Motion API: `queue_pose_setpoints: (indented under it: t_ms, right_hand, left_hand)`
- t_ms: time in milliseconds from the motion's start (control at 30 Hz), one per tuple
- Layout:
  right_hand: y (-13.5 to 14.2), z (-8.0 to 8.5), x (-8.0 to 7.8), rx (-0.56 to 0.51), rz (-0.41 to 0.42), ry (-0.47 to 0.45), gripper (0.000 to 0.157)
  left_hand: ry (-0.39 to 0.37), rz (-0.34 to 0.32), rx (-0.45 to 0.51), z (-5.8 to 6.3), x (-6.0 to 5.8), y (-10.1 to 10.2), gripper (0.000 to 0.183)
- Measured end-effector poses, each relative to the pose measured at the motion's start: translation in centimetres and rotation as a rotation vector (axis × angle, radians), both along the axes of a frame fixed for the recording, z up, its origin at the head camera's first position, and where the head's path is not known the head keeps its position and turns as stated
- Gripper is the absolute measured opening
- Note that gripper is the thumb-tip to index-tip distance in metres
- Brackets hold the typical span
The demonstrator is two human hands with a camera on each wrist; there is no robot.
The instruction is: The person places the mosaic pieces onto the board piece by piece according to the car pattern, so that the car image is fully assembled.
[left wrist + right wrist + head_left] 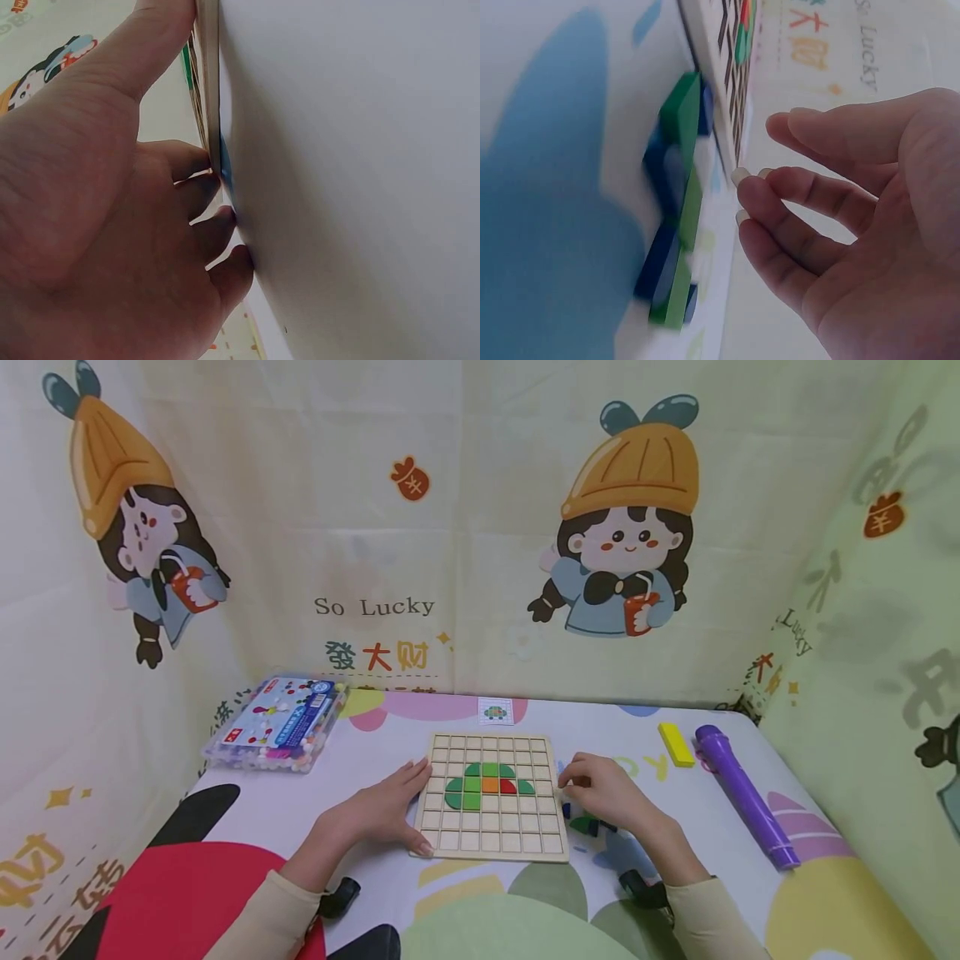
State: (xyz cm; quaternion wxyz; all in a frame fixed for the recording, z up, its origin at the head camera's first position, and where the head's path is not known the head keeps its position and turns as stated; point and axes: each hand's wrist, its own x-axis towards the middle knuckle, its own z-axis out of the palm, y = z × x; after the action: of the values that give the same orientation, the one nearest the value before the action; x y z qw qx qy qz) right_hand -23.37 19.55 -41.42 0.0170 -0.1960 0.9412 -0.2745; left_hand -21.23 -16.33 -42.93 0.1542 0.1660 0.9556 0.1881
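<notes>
A wooden grid board (491,841) lies on the table with green, orange and red pieces set in its middle cells. Along its left side rests my left hand (386,802), thumb at the near corner and fingers stretched by the edge. In the left wrist view the thumb and fingertips touch the board's edge (210,90). My right hand (603,789) hovers beside the right edge, fingers loosely bent, with nothing visible between them. Below it lie several loose green and dark blue pieces; a green block (679,112) shows close to the board in the right wrist view.
A small picture card (496,712) lies behind the board. At the back left sits a clear plastic case (273,722) of colourful beads. A yellow block (676,745) and a purple marker-like stick (746,797) lie to the right. Printed cloth walls stand around the table.
</notes>
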Motion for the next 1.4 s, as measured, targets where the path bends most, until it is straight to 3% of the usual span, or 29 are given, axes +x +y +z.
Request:
queue_pose_setpoints:
  t_ms: [400,567,867,1400]
  right_hand:
    - [2.7,-0.2,0.2,0.094,-0.038,-0.015,0.012]
    - [3.0,-0.5,0.2,0.094,-0.019,-0.061,0.02]
    - [3.0,-0.7,0.1,0.118,0.038,-0.055,0.022]
    - [2.8,-0.4,0.6,0.094,-0.06,-0.147,0.019]
  left_hand:
    - [-0.015,0.0,0.013,0.3,0.1,-0.2,0.123]
    - [-0.01,0.003,0.007,0.2,0.0,-0.2,0.123]
    - [-0.023,0.003,0.013,0.3,0.1,-0.2,0.124]
    - [-0.013,0.005,0.002,-0.1,-0.1,-0.1,0.124]
